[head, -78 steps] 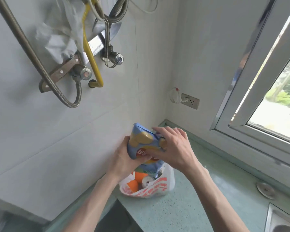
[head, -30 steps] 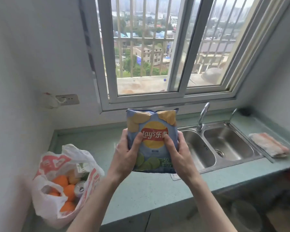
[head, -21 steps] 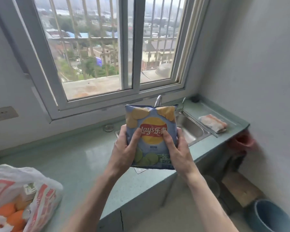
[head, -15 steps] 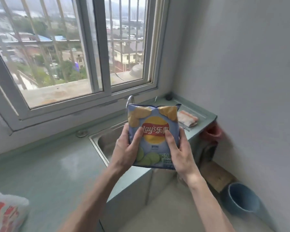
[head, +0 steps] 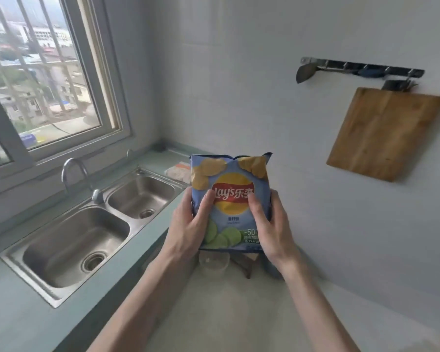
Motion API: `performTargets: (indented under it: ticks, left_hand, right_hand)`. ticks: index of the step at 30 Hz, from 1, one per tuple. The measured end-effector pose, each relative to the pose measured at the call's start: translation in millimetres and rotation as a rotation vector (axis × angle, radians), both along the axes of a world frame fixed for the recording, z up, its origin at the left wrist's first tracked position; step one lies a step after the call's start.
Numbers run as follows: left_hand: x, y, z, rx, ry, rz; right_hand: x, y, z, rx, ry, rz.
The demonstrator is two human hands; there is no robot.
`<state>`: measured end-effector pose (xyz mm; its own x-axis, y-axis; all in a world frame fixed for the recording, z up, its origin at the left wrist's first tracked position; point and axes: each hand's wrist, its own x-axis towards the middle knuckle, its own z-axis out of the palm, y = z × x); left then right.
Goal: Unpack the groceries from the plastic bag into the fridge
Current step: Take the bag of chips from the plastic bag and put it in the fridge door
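Holding a blue bag of Lay's chips [head: 230, 199] upright out front, label facing back at the camera, well above the floor and off the edge of the counter. Left hand [head: 188, 231] wrapped round the left edge, thumb laid across the front next to the red logo, rest of the fingers tucked behind. Right hand [head: 272, 228] doing the same on the right edge, thumb on the front, fingers curled round the back. So both clamped on the bag, one per side, not touching each other.

Off to the left: double stainless sink [head: 92, 229] set into a pale green counter [head: 23, 321], curved faucet [head: 73, 171] at the back between the two basins. Folded cloth [head: 178, 170] lying on the counter past the right basin, partly hidden behind the bag. Barred window [head: 36, 80] above the sink, buildings outside.

On the right wall: metal hook rail [head: 361, 68] with a wooden cutting board [head: 384, 133] hanging under it, tilted a bit. Something dark and leaf-shaped hanging at the rail's left end, too blurry to call. Down by the floor, just under the bag, a clear roundish container [head: 214, 262], also kinda fuzzy.
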<state>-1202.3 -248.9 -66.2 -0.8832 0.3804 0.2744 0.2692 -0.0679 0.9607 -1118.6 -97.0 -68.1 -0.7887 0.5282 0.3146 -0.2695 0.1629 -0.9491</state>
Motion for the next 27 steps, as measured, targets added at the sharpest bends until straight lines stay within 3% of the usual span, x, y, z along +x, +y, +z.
performTargets:
  ticks: [12,19,27]
  left_hand:
    - [56.2,143.1,-3.9,-0.037,-0.031,-0.248]
    - [63.3,218.3,-5.0,-0.114,0.032,-0.365]
    - [67.4,315.9,-5.8,-0.088,-0.026,-0.556]
  right_hand:
    - [83.1,130.3,-4.7,0.017,-0.041,-0.216]
    - [119.0,180.8,-1.4,0.002,-0.025,-0.373]
    - [140.7,250.1,0.3,0.012,-0.054,-0.57]
